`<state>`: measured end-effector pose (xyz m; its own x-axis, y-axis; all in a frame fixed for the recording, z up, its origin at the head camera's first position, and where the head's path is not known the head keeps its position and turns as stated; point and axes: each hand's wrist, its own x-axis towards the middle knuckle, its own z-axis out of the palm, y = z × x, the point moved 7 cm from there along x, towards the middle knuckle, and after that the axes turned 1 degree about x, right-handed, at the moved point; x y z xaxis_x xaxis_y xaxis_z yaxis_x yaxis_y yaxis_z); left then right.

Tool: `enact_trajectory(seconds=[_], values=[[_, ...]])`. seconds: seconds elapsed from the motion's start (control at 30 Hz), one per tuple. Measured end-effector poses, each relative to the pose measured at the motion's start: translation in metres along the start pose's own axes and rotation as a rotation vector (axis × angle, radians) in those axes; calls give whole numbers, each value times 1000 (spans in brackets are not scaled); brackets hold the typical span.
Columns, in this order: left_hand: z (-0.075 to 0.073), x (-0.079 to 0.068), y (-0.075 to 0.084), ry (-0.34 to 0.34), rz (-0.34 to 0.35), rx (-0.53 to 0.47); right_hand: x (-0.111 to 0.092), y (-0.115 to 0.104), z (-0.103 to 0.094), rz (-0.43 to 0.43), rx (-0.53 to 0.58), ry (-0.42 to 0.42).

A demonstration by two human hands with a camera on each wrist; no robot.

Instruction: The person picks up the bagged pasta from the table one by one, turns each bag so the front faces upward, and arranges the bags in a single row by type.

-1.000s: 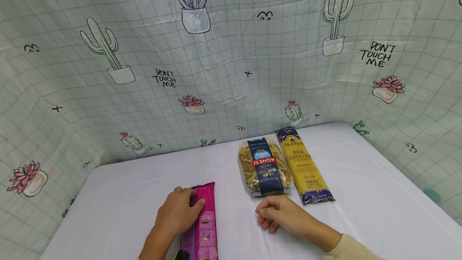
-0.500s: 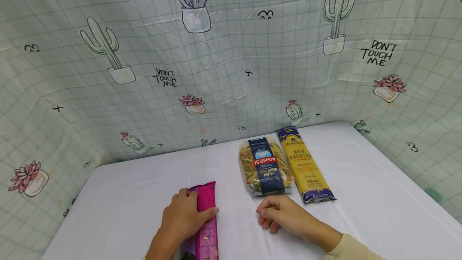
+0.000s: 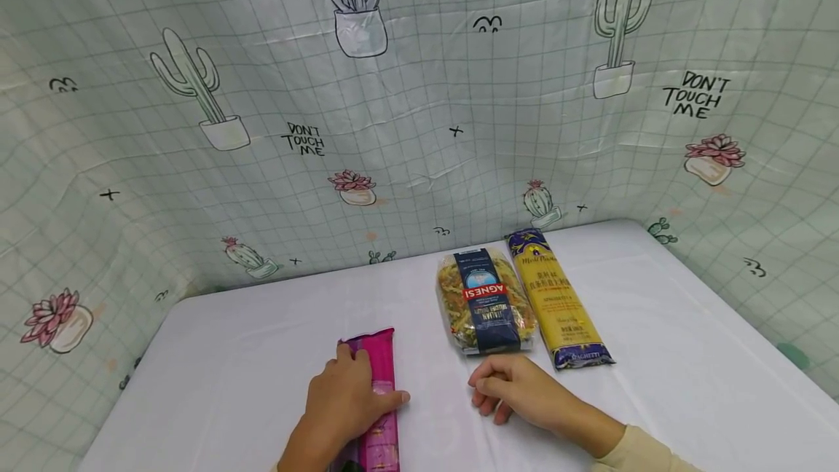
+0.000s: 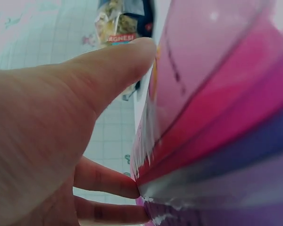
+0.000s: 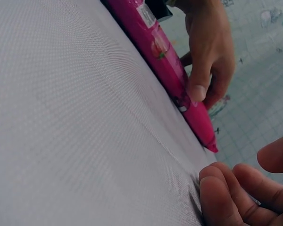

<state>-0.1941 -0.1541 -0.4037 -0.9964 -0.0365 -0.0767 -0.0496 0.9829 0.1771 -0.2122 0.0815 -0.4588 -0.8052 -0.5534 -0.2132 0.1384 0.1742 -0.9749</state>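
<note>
A long pink and purple plastic packet lies on the white tablecloth at the front, left of the middle. My left hand is spread over it in the head view. Its thumb reaches across the right edge, and its fingertips touch the far left part. In the left wrist view, the thumb and two fingers lie against the glossy wrapper. My right hand rests on the cloth with loosely curled fingers, holding nothing. Just beyond it lies a clear pack of mixed pasta with a dark blue AGNESI band.
A yellow and blue packet of spaghetti lies right of the AGNESI pack, slanting toward the back. The white tablecloth ends at a grid-patterned curtain with cactus drawings, which surrounds the back and both sides.
My left hand has shifted rightward over the pink packet, its thumb moving from the packet's top to past its right edge. The right hand stays in place. The head view has shifted slightly.
</note>
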Motion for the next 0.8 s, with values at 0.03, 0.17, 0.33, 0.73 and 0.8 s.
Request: enact_trajectory(seconds=[0.03,0.17,0.33,0.73,0.8], values=[[0,0,1,6,3,2,0,0,0,1,1,0],[0,-2,4,28,17,11,-1,1,-1,1,-1,-2],[0,-4,7,41,22,28,-3,-1,0,-7,-6,-9],[0,-7,9,75,14,47,-3,-5,4,-20,9,-27],[0,-7,10,81,10,41,-1,-5,9,-21,27,-46]])
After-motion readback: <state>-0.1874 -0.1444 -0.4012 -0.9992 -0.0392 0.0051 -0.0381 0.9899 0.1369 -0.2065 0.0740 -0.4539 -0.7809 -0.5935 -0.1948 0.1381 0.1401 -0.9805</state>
